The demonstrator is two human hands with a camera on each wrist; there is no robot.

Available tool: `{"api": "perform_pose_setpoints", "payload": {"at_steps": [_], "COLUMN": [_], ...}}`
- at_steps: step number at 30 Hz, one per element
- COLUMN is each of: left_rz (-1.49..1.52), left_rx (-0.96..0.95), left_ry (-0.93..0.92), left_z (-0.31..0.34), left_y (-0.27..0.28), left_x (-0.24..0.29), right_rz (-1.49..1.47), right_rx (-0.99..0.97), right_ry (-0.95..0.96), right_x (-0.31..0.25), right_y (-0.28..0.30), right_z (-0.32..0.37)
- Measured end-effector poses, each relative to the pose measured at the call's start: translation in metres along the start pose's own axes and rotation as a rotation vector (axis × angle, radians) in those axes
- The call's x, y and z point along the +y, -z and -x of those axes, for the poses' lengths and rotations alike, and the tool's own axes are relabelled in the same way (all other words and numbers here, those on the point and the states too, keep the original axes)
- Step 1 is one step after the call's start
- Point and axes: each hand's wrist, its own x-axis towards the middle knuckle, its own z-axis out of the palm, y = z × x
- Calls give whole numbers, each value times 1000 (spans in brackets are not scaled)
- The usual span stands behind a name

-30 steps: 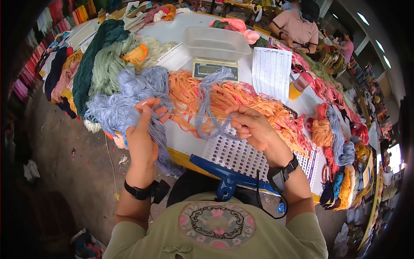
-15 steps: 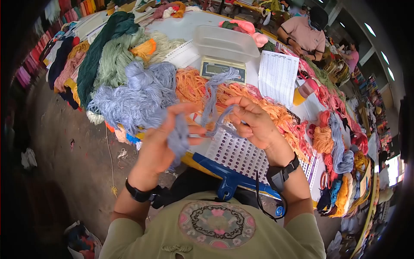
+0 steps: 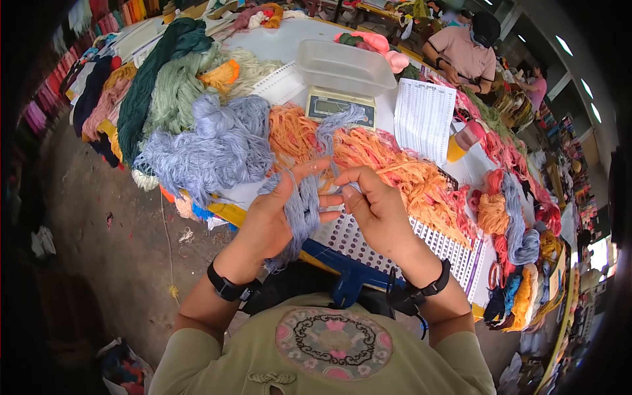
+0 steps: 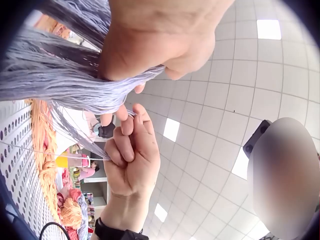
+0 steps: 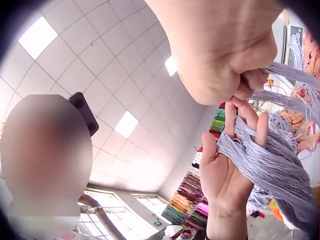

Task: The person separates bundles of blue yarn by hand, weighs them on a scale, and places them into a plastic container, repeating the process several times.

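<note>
A skein of light blue-grey yarn (image 3: 303,210) hangs across my left hand (image 3: 263,227), held between thumb and fingers, its loose end dropping below the palm. In the right wrist view the skein (image 5: 280,172) crosses the palm, with the fingers spread among its strands. Close beside it, my right hand (image 3: 388,220) has curled fingers and pinches a thinner bundle of the same yarn (image 5: 280,98) near the left fingertips. More of that bundle trails over orange yarn (image 3: 395,171) toward the scale (image 3: 339,106). A larger light blue pile (image 3: 204,151) lies left of the hands.
A clear plastic tub (image 3: 345,66) sits on the scale. Beneath my hands is a white perforated sheet (image 3: 421,247) with a blue clip (image 3: 345,273) at the table's front edge. Printed paper (image 3: 424,118) stands behind. Green hanks (image 3: 164,85) lie left; another person (image 3: 464,49) is across the table.
My left hand has turned palm-inward and come right and up with the blue skein. My right hand has moved slightly left, so both hands now meet; the thread stretched between them earlier is no longer visible.
</note>
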Motion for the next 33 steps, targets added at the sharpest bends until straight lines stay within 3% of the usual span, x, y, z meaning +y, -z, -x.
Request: {"api": "perform_pose_setpoints", "payload": {"at_steps": [8, 10, 11, 13, 14, 16, 17, 19, 21, 25, 28, 30, 31, 33], "left_rz": [12, 8, 1, 58, 50, -79, -84, -113, -242, -489, -290, -196, -99, -189], "left_rx": [-65, -104, -100, 30, 31, 66, 64, 103, 74, 70, 99, 183, 262, 243], "left_ry": [143, 43, 39, -110, -118, -124, -125, -40, -70, -104, -15, -11, -3, -36], "left_z": [1, -2, -4, -8, -8, -5, -5, -4, -7, -10, -5, -1, 1, 0], "left_y": [8, -2, -5, -7, -4, 6, 6, 6, 2, -1, 5, 6, 6, 5], "left_x": [-1, 5, 9, 19, 23, 30, 30, 27, 19, 9, 17, 18, 18, 13], "right_rz": [-63, -111, -116, -387, -386, -230, -17, -127, -289, -352, -447, -825, -779, -725], "right_rx": [80, -274, -277, -594, -597, -32, 134, 90, -25, -32, -77, -128, -111, -116], "right_ry": [152, 25, 32, -257, -247, 307, 248, 186, 16, -26, -27, -265, -247, -264], "right_x": [6, -8, -11, -15, -3, 35, 34, 30, 12, 14, 22, 10, 10, 9], "right_y": [-17, -10, -11, -14, -19, -34, -27, -24, -26, -45, -41, -30, -32, -30], "right_z": [7, 8, 9, 11, 10, 4, 2, -4, -4, -6, -9, -8, -8, -7]}}
